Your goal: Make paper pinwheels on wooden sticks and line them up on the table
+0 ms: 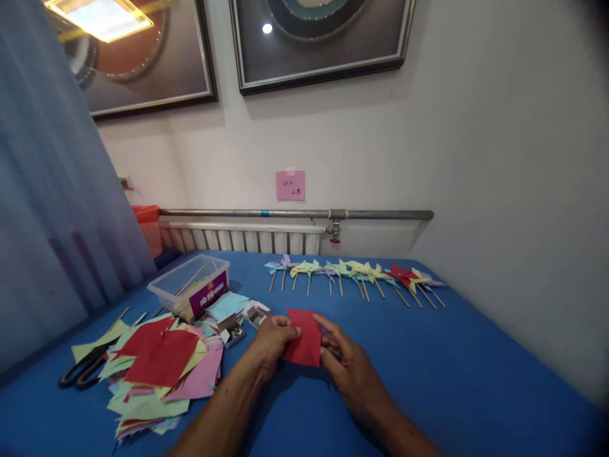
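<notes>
A red paper square [307, 339] is held upright and slightly tilted just above the blue table. My left hand [271, 343] pinches its left side, thumb on the front. At the right edge, my right hand [349, 362] has its fingers curled around the paper, index finger near the top corner. Left of my hands lies a stack of coloured paper squares [207, 374], with a red sheet [164, 355] on top. Small open boxes stand near my left hand: one box [231, 331] holds tiny metallic pieces, and a white box [255, 313] sits behind it.
A clear plastic bin [166, 289] with thin sticks stands at the back left. Black-handled scissors [83, 368] lie beside the paper stack. Several paper pinwheels on sticks [359, 271] line the far edge of the blue table [428, 368]. A wall borders the right side.
</notes>
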Tool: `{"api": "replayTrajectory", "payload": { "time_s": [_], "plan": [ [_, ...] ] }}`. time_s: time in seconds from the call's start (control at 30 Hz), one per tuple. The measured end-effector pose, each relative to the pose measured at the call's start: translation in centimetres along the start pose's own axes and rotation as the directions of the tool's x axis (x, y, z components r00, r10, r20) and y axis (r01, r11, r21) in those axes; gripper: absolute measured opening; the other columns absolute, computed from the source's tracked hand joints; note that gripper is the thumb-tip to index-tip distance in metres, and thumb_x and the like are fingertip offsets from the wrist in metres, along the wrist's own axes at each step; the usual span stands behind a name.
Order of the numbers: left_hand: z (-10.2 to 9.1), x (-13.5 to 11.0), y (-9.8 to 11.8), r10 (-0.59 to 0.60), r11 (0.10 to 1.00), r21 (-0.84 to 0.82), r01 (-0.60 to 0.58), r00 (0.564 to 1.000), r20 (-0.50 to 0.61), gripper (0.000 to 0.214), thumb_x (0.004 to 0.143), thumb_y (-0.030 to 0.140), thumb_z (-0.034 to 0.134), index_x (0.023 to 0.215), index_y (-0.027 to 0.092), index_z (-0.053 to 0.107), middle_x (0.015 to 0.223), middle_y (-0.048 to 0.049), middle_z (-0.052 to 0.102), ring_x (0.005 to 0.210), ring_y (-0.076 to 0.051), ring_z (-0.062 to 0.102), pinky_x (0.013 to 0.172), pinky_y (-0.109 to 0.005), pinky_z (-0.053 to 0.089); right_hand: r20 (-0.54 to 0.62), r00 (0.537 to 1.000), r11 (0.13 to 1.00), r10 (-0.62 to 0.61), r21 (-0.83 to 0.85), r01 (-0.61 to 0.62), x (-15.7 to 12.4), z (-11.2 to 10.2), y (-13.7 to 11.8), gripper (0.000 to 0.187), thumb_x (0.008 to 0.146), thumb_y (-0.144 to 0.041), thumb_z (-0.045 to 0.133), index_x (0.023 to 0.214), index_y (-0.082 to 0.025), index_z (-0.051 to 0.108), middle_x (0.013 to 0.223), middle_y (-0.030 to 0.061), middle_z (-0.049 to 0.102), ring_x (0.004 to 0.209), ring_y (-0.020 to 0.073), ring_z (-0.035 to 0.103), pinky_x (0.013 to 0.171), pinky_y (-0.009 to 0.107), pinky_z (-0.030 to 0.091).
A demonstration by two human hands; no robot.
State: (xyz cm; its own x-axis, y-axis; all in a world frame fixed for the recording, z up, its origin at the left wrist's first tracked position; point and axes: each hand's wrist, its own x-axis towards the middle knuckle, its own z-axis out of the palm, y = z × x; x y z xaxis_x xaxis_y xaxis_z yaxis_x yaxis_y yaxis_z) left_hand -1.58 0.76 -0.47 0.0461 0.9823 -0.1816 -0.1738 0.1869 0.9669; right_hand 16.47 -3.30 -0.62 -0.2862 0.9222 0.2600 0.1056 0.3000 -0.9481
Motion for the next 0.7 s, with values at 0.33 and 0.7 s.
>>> {"api": "replayTrajectory", "payload": {
  "time_s": [0.33,0.7],
  "plan": [
    [1.1,-0.7,0.1,0.003,1.000,0.025,-0.004,0.999,0.040,0.036,0.050,0.034,0.082,0.057,0.021,0.049,0.047,0.0063,0.049,0.043,-0.007,0.036,0.048,-0.023,0.024,-0.056,0.998,0.994,0.001,-0.105,-0.007,0.4,-0.3,0.1,0.030,0.092,-0.036,0.054,0.110,-0.022,0.073,0.088,0.0027,0.072,0.078,0.0193,0.064,0.075,0.030,0.051],
    [0.6,-0.1,-0.6,0.006,0.998,0.065,-0.010,0.999,0.050,0.033,0.052,0.032,0.081,0.057,0.021,0.051,0.049,0.0043,0.052,0.044,-0.008,0.039,0.048,-0.024,0.026,0.119,0.988,0.949,-0.098,-0.288,0.129,0.7,-1.6,-1.0,0.024,0.088,-0.022,0.057,0.099,-0.028,0.078,0.099,0.0036,0.076,0.094,0.0232,0.068,0.090,0.036,0.050]
  ]
}}
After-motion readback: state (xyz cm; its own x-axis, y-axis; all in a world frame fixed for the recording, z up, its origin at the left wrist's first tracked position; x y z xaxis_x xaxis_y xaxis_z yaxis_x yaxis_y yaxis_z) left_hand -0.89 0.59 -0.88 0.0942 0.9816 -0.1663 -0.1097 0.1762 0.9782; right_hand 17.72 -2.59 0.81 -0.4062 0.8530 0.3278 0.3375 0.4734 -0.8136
